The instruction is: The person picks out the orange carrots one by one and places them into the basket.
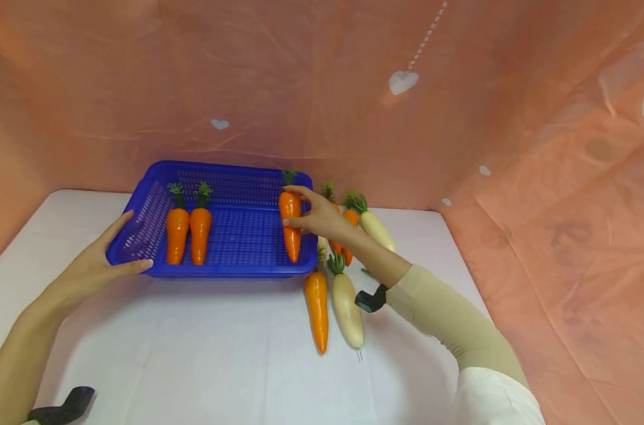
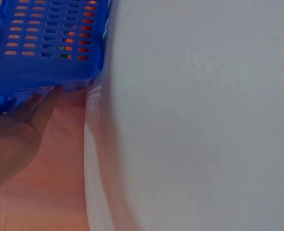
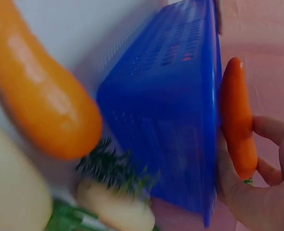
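A blue plastic basket [image 1: 242, 233] has its left end in the grip of my left hand [image 1: 94, 264], thumb over the front corner and fingers along the side rim. In the left wrist view, fingers of that hand reach under the basket's rim [image 2: 41, 79]. My right hand [image 1: 324, 217] pinches a carrot [image 1: 292, 236] between thumb and fingers over the basket's right end. From the right wrist, this carrot [image 3: 237, 115] shows just past the rim. Two more carrots, a left one [image 1: 177, 233] and a right one [image 1: 200, 233], lie side by side inside at the left.
Right of the basket, an orange carrot [image 1: 317, 310] and a white radish [image 1: 347, 310] lie on the white table [image 1: 210, 348]. Behind my right forearm are more carrots [image 1: 350, 218] and another white radish [image 1: 377, 229]. A peach-coloured cloth [image 1: 322, 77] hangs behind the table.
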Available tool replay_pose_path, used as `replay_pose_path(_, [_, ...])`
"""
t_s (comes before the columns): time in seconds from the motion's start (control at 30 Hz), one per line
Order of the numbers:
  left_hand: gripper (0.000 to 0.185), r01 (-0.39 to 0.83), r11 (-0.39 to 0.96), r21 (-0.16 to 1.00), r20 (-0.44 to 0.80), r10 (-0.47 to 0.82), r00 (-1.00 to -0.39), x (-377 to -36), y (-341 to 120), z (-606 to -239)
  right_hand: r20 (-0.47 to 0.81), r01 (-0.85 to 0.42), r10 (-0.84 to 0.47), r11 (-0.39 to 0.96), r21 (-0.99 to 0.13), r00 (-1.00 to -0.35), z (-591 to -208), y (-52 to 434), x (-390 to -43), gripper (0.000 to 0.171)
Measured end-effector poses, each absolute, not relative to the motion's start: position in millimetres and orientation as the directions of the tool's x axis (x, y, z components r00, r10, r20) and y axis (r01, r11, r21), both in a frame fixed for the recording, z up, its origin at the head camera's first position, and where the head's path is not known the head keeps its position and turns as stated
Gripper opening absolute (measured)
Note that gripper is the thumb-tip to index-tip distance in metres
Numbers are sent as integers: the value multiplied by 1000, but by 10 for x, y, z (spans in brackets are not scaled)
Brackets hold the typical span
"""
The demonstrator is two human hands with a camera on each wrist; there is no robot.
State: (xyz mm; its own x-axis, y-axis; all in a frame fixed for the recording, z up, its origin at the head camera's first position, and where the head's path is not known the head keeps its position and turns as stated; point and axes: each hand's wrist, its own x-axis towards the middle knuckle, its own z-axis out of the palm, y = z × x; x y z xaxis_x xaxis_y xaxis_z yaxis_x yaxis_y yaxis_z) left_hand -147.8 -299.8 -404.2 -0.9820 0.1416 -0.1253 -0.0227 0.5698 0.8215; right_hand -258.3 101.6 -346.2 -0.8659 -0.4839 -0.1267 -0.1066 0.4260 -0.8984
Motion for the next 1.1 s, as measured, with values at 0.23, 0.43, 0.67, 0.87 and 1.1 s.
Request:
replay_pose_path(0.23, [103, -34, 562, 827, -135, 140, -981, -1468, -3007, -4019, -140, -139, -518, 463, -876, -844, -3608, 556, -2673, 76])
replay_pose_path(0.43, [102, -16, 542, 840, -114, 147, -983, -1476, -2980, -4027, -136, -151, -514, 478, -865, -847, -3707, 271, -2723, 79])
replay_pose_path(0.67, [101, -23, 521, 853, -112, 141, -984, -1469, -2990, -4027, -155, -135, -555, 446, -885, -817, -3761, -8, -2783, 83])
replay_pose_path(0.87, [100, -21, 532, 846, -116, 147, -982, -1468, -2989, -4027, -161, -131, -553, 451, -883, -817, -3867, -228, -2809, 81])
replay_pose_path(1.1, [101, -15, 543, 840, -113, 148, -982, -1459, -2998, -4038, -260, -8, -511, 462, -887, -819, -4049, -367, -2774, 82])
